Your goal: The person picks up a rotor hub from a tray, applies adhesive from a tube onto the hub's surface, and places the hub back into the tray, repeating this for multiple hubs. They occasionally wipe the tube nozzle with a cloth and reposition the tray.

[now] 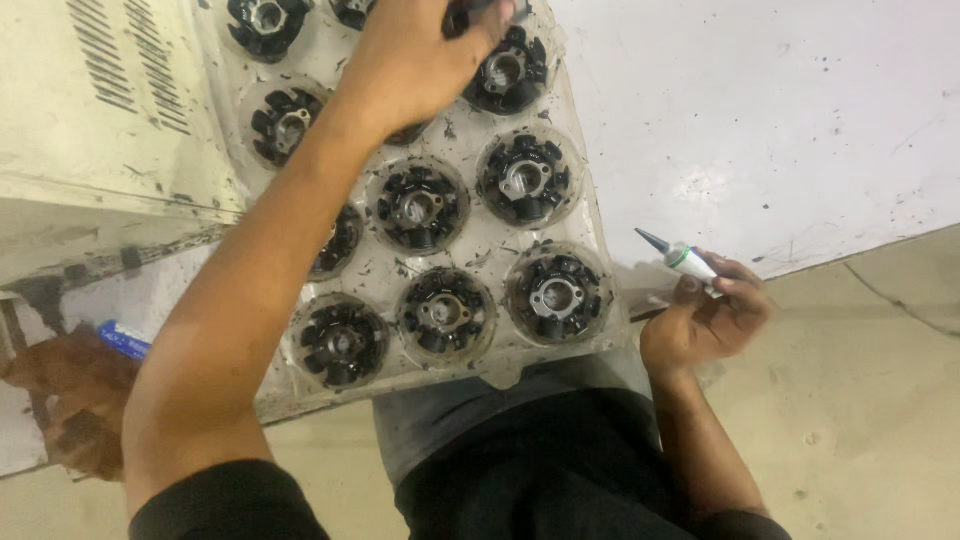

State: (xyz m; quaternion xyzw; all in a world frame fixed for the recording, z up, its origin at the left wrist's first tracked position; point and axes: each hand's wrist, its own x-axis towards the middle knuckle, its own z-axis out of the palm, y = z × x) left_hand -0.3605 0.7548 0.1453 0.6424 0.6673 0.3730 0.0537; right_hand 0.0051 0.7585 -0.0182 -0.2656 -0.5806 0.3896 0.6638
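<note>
Head view: left hand (pixel 415 60) reaches across a clear plastic tray (pixel 480 240) of black round stator parts, fingers closed on one dark part (pixel 480 12) at the far edge (grip partly cut off by the frame). Right hand (pixel 710 320), beside the tray's near corner, has fingers curled around a small white tube (pixel 685 258), dark nozzle pointing up-left. White table (pixel 780 120) underneath.

Soft, even light falls from overhead, with faint glare on the clear tray (pixel 590 215). Below the tray, the dark clothing sits dim and slightly blurred.
</note>
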